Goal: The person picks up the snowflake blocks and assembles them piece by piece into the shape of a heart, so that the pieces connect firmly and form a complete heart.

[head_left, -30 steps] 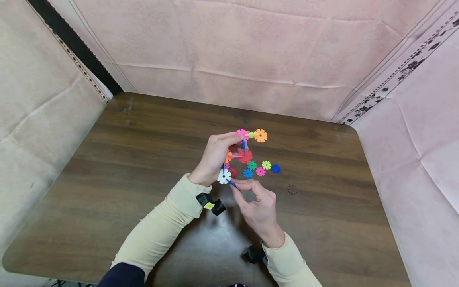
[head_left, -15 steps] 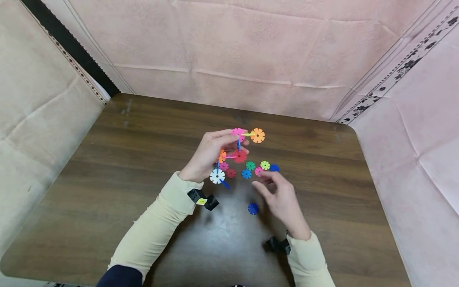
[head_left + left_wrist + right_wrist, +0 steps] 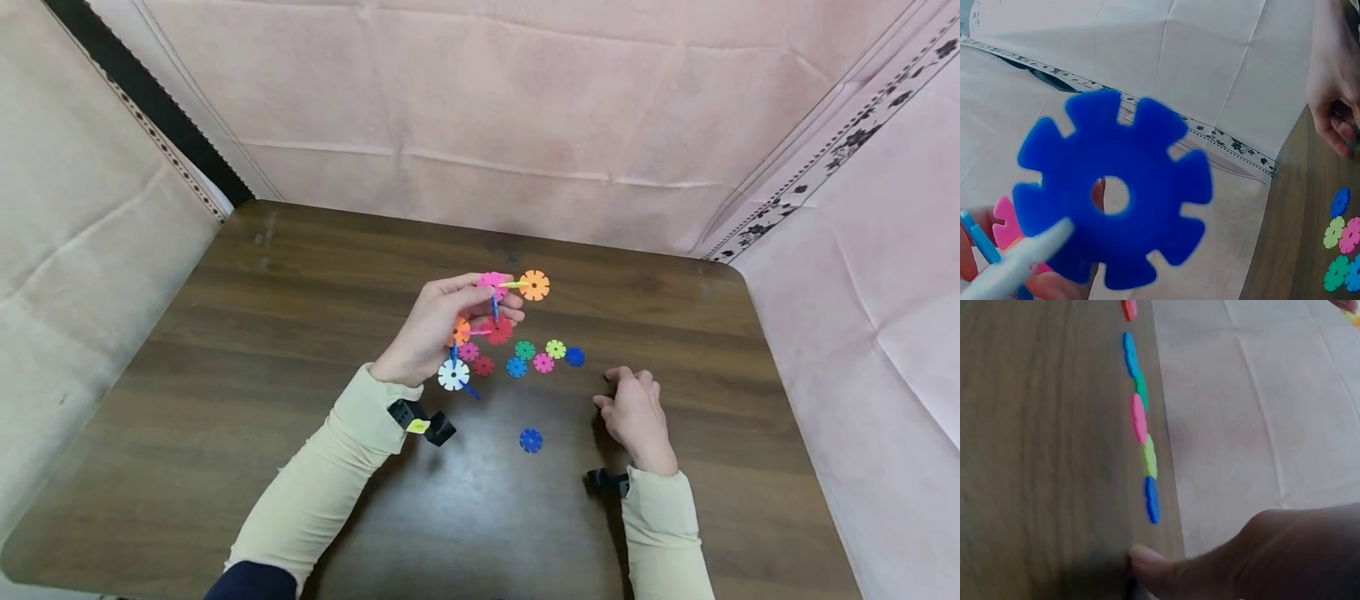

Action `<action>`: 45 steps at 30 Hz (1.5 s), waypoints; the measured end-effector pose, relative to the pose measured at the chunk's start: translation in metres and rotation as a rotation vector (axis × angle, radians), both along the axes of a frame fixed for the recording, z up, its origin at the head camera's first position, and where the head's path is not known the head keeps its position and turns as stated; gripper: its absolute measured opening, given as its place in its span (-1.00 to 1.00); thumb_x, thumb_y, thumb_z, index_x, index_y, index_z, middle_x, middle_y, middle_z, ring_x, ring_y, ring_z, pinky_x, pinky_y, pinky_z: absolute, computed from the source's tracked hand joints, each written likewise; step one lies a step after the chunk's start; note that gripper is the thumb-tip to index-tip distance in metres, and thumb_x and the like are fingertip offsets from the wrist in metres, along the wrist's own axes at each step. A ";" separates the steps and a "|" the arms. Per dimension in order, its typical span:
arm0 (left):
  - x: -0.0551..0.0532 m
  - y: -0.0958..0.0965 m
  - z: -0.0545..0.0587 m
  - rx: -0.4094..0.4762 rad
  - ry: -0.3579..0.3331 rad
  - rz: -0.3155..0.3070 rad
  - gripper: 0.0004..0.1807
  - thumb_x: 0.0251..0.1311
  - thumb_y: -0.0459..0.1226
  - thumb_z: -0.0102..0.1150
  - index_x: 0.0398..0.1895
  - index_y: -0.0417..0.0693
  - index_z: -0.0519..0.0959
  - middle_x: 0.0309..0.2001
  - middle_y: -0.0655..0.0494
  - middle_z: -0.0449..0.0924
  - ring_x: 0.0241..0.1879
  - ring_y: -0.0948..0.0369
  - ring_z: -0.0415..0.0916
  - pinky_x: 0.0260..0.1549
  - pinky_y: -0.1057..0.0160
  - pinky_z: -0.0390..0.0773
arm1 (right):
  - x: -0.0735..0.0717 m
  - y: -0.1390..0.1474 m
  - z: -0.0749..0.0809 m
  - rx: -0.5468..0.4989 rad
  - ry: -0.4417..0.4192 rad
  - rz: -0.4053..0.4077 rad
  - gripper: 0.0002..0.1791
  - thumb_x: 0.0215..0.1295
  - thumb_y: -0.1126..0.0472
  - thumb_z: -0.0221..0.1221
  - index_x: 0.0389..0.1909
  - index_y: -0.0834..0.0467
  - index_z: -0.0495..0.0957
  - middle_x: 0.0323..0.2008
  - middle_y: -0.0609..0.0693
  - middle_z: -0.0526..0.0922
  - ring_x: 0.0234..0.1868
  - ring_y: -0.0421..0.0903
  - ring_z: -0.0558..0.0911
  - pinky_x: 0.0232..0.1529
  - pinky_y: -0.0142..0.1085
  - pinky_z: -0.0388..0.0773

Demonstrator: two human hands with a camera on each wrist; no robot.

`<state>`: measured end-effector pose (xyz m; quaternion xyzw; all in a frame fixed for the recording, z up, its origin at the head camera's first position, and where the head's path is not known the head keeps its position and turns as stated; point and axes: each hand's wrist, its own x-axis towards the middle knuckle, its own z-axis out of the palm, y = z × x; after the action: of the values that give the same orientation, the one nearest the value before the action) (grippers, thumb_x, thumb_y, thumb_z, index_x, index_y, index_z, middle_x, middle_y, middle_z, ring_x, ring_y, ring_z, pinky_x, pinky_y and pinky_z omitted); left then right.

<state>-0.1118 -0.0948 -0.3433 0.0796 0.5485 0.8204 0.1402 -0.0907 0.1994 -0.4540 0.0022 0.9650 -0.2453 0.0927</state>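
Observation:
In the head view my left hand (image 3: 431,325) holds a chain of interlocked plastic snowflake discs, pinching it near a pink disc (image 3: 492,285). An orange disc (image 3: 535,285) ends the chain at the far side; a red disc (image 3: 498,331) and a white disc (image 3: 453,375) belong to it too. Its nearest link, a blue disc (image 3: 1141,150), looms large in the left wrist view. My right hand (image 3: 637,417) is down at the table on the right. Its thumb (image 3: 1150,565) meets a small dark piece, apparently a black snowflake disc, mostly hidden by the fingers.
Loose discs lie right of the chain: green (image 3: 525,350), light blue (image 3: 516,367), pink (image 3: 543,362), yellow-green (image 3: 555,349) and blue (image 3: 575,357). Another blue disc (image 3: 531,440) lies nearer. A light curtain (image 3: 487,125) rises behind the wooden table (image 3: 300,267).
My right hand has let go of the chain's blue end and moved right, onto the spot where a black disc lay. The chain and left hand have shifted slightly left. A nearer blue disc is uncovered.

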 end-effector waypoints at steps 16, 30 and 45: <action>0.000 -0.001 0.003 -0.003 -0.022 0.025 -0.71 0.39 -0.30 0.01 0.07 -0.26 0.55 -0.20 -0.24 0.65 -0.17 -0.03 0.68 -0.19 0.17 0.66 | -0.008 0.014 -0.001 -0.085 -0.052 -0.049 -0.70 0.30 0.20 0.23 -0.08 0.33 0.53 -0.27 0.16 0.61 -0.20 0.08 0.55 -0.12 -0.07 0.48; 0.002 0.003 0.002 -0.130 0.019 -0.013 -0.72 0.41 -0.27 -0.04 0.06 -0.18 0.54 -0.17 -0.11 0.69 -0.16 0.01 0.67 -0.18 0.18 0.62 | 0.004 -0.044 0.060 -0.800 0.581 0.002 -0.81 0.15 0.33 0.34 -0.19 0.12 0.72 -0.29 0.01 0.67 -0.36 -0.05 0.63 -0.35 -0.46 0.57; 0.004 0.006 -0.003 -0.157 0.022 -0.059 -0.63 0.40 -0.29 -0.06 0.18 -0.23 0.52 -0.17 -0.12 0.69 -0.12 -0.01 0.67 -0.15 0.18 0.62 | 0.008 -0.071 0.078 -0.757 0.733 0.042 -0.75 0.12 0.24 0.40 -0.13 0.04 0.73 -0.32 -0.16 0.73 -0.31 -0.12 0.63 -0.34 -0.33 0.54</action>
<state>-0.1074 -0.0888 -0.3461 0.0937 0.6100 0.7695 0.1643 -0.0830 0.1286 -0.3762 -0.1366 0.7777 -0.5596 -0.2517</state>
